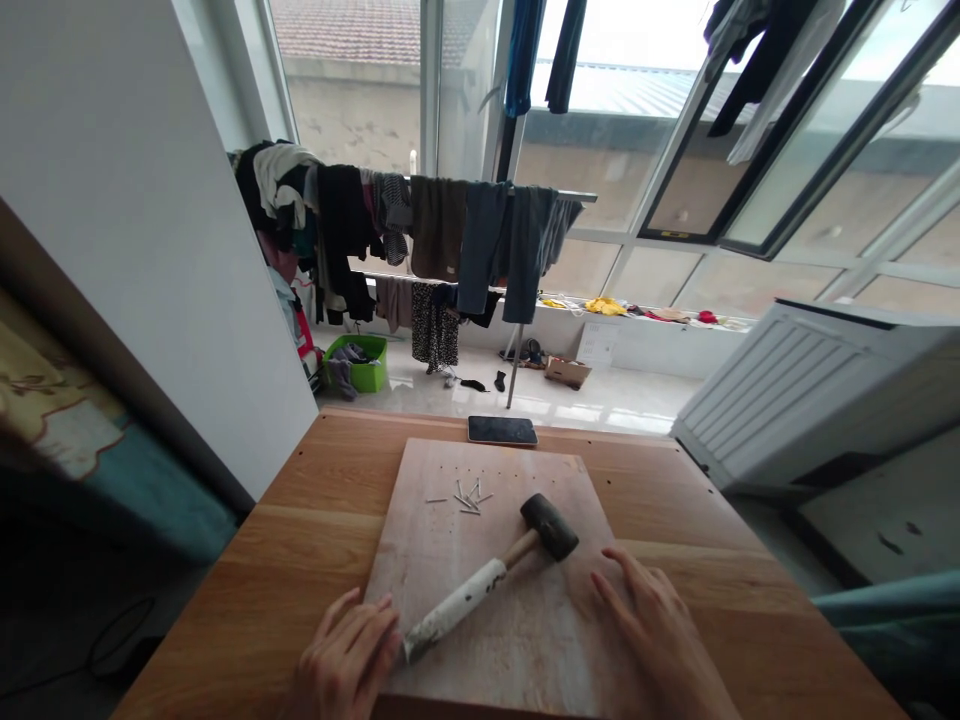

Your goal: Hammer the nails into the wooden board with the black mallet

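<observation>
A pale wooden board [450, 560] lies on a wooden table [300, 540]. On the board rests a mallet [495, 575] with a black head and a worn white handle, lying diagonally. Several loose nails [466, 497] sit in a small heap near the board's far side. My left hand [346, 660] rests at the board's near left corner, fingers loosely curled, touching the end of the mallet's handle. My right hand [656, 630] lies flat on the board's near right part with fingers spread, holding nothing.
A dark phone [502, 430] lies at the table's far edge. Beyond are a drying rack [450, 240] hung with clothes, a green basket [358, 362], windows, a white wall to the left and a white radiator [810, 390] to the right.
</observation>
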The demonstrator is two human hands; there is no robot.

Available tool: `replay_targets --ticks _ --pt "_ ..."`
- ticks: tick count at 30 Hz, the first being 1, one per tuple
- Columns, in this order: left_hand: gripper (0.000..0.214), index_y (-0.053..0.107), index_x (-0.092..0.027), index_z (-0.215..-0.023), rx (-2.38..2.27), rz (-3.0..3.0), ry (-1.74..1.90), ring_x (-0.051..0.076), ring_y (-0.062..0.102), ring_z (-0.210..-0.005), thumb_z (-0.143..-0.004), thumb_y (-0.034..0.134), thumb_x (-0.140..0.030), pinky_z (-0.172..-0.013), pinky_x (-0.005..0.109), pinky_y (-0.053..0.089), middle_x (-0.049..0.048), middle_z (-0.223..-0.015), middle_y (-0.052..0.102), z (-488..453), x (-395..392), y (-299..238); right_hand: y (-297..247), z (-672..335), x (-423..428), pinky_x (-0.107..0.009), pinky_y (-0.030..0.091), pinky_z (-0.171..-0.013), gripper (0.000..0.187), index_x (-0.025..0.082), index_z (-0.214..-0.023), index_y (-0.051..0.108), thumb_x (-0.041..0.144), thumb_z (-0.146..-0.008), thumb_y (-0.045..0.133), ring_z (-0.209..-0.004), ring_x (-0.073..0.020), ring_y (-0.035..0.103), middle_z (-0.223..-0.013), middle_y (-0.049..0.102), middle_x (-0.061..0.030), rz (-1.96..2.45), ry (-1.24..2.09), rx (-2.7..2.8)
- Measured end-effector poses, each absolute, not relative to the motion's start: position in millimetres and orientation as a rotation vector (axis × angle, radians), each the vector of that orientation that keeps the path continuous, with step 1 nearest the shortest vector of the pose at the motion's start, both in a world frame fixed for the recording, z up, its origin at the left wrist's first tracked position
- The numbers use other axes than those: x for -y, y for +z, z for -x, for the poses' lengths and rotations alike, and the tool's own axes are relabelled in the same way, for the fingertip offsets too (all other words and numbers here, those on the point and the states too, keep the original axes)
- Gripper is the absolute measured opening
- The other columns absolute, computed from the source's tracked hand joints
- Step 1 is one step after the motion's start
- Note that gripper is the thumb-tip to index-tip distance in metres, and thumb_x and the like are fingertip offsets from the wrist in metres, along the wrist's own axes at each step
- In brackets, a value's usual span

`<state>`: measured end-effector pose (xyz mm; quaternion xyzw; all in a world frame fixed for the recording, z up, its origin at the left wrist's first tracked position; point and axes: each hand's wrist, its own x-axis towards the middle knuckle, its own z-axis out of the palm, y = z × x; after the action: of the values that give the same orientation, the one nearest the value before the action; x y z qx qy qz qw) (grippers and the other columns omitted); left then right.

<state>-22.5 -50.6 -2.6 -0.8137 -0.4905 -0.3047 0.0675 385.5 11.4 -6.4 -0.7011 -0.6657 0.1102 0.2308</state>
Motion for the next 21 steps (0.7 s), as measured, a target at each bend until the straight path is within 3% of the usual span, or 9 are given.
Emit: replay_targets --ticks 8,10,14,21 --pt "0.028 0.071 -0.031 -0.106 1.692 2.062 -0.895 0.025 0.075 -0.088 -0.101 0.045 -0.040 -0.088 0.042 0.059 0.0005 -0.095 0.080 114.2 66.1 -21.9 -7.1 -297.5 1.0 -0.050 0.044 -0.112 0.040 0.025 -0.128 0.065 0.045 -0.095 0.054 -0.135 -0.0314 0.051 -0.144 0.059 -0.0110 1.682 0.474 2.003" --pt "0.034 0.070 -0.032 -0.109 1.773 2.084 -0.841 0.026 0.075 -0.092 -0.102 0.038 -0.040 -0.088 0.042 0.059 0.0013 -0.101 0.079 142.8 68.9 -24.1 -5.3 -276.2 1.1 -0.048 0.044 -0.113 0.041 0.026 -0.132 0.063 0.043 -0.095 0.055 -0.140 -0.0299 0.047 -0.153 0.049 -0.0106 1.583 0.570 2.054" --pt "0.037 0.064 -0.026 -0.115 2.057 1.837 -0.869 0.028 0.072 -0.104 -0.098 0.044 -0.051 -0.092 0.041 0.058 0.0078 -0.116 0.073 182.8 71.5 -27.6 0.7 -247.9 2.7 -0.041 0.040 -0.118 0.042 0.026 -0.139 0.056 0.035 -0.098 0.053 -0.147 -0.0249 0.038 -0.164 0.033 -0.0084 1.341 0.693 2.177" --pt "0.043 0.066 -0.030 -0.115 2.109 1.739 -0.799 0.029 0.068 -0.108 -0.093 0.041 -0.057 -0.092 0.041 0.059 0.0063 -0.115 0.071 193.0 70.3 -28.5 5.4 -231.8 6.3 -0.047 0.040 -0.118 0.043 0.027 -0.140 0.059 0.039 -0.099 0.053 -0.143 -0.0295 0.043 -0.152 0.052 -0.0069 1.338 0.597 2.341"
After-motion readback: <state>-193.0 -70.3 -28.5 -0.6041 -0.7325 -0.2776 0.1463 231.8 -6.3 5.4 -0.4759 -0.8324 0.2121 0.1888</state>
